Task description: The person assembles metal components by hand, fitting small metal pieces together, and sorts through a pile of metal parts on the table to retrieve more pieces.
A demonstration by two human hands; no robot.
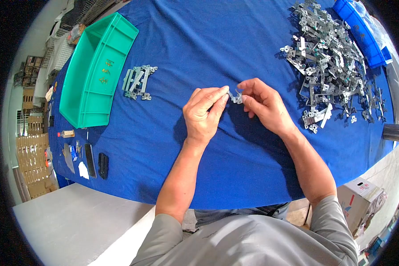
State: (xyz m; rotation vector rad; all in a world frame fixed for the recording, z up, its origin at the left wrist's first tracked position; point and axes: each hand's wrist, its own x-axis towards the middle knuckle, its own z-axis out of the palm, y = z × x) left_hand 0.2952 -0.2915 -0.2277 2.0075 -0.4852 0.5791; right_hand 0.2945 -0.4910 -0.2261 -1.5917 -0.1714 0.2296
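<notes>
A small silvery metal bracket [237,99] is held above the blue cloth, between my two hands. My left hand [200,114] pinches its left end with thumb and fingertips. At its other end, my right hand [268,106] has the thumb against the metal, with the fingers curled around that side and the index finger raised a little. Fingertips hide part of the bracket. To the left lies a small group of similar metal brackets [139,82], laid roughly side by side. A large loose heap of such brackets [326,62] spreads over the right side of the table.
A green plastic bin [86,99] stands at the left, and a blue bin [363,33] at the far right. Near the left table edge lie a black phone-like object [90,160], a dark case [103,166] and a small bottle [66,133]. A cardboard box [357,199] sits below, at right.
</notes>
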